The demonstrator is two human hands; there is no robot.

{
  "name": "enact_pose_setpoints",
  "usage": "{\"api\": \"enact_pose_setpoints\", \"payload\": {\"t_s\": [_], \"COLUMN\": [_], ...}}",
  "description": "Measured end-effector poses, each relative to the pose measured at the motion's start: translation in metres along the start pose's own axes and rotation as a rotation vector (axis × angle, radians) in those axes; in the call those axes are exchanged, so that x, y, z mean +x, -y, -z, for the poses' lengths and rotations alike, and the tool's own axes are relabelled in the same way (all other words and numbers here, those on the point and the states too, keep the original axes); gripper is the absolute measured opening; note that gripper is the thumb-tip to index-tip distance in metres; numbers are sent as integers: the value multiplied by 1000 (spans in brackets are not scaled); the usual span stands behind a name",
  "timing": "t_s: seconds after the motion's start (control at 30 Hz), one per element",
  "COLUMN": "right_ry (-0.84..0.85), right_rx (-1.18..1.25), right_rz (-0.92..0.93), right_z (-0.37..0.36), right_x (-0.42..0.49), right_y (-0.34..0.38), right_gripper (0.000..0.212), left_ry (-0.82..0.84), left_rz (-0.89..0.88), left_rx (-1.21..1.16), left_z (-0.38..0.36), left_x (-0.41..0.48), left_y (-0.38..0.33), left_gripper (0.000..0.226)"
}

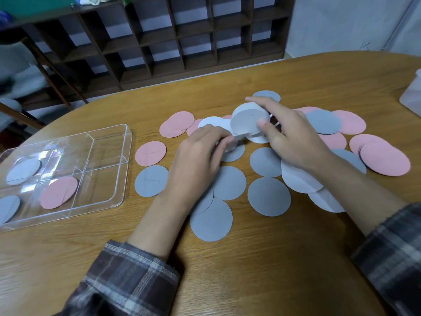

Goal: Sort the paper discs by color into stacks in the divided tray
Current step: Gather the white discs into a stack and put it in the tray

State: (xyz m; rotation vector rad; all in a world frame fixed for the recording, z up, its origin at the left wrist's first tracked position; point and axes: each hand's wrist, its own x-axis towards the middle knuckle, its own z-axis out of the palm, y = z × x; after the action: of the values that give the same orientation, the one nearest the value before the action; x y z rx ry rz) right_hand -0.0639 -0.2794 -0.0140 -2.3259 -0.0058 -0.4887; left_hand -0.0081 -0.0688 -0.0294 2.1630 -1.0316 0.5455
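Note:
Pink, grey and white paper discs lie scattered over the wooden table. My right hand (pixel 293 142) holds a small stack of white discs (pixel 247 120) tilted on edge above the pile. My left hand (pixel 200 156) pinches the lower edge of a white disc (pixel 230 145) just under that stack. The clear divided tray (pixel 109 169) sits at the left; it holds a pink disc (pixel 59 192) in a near compartment and grey discs (pixel 24 171) in the left compartments. Grey discs (pixel 268 196) lie between my forearms, pink discs (pixel 385 158) at the right.
A dark wooden cubby shelf (pixel 182 42) stands behind the table. A clear plastic container (pixel 413 92) sits at the table's right edge. A chair (pixel 27 83) is at the far left. Bare tabletop (pixel 250 281) lies near me.

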Motion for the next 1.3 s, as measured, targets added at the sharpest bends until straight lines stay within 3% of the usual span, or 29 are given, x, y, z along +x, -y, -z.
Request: {"api": "enact_pose_setpoints", "payload": {"t_s": [0.13, 0.3, 0.63, 0.73, 0.93, 1.1, 1.3], "right_ry": [46, 157, 225, 225, 101, 4, 14], "right_rx": [45, 69, -15, -127, -136, -44, -51], "right_rz": [34, 37, 13, 59, 87, -8, -29], "right_z": [-3, -8, -11, -15, -14, -9, -8], "right_x": [-2, -3, -8, -7, -5, -2, -2], "right_y": [4, 5, 14, 11, 6, -1, -1], "right_gripper": [52, 49, 54, 60, 37, 36, 37], "left_ry": [-78, -74, -90, -96, -49, 241, 215], "left_rz": [81, 305, 403, 400, 312, 262, 281], "left_rx": [-66, -185, -144, -144, -70, 8, 63], "left_z": [2, 3, 0, 0, -3, -6, -1], "left_x": [0, -2, -1, 0, -2, -5, -6], "left_y": [-3, -6, -11, -13, -6, 3, 3], "left_gripper": [7, 37, 23, 24, 35, 56, 43]}}
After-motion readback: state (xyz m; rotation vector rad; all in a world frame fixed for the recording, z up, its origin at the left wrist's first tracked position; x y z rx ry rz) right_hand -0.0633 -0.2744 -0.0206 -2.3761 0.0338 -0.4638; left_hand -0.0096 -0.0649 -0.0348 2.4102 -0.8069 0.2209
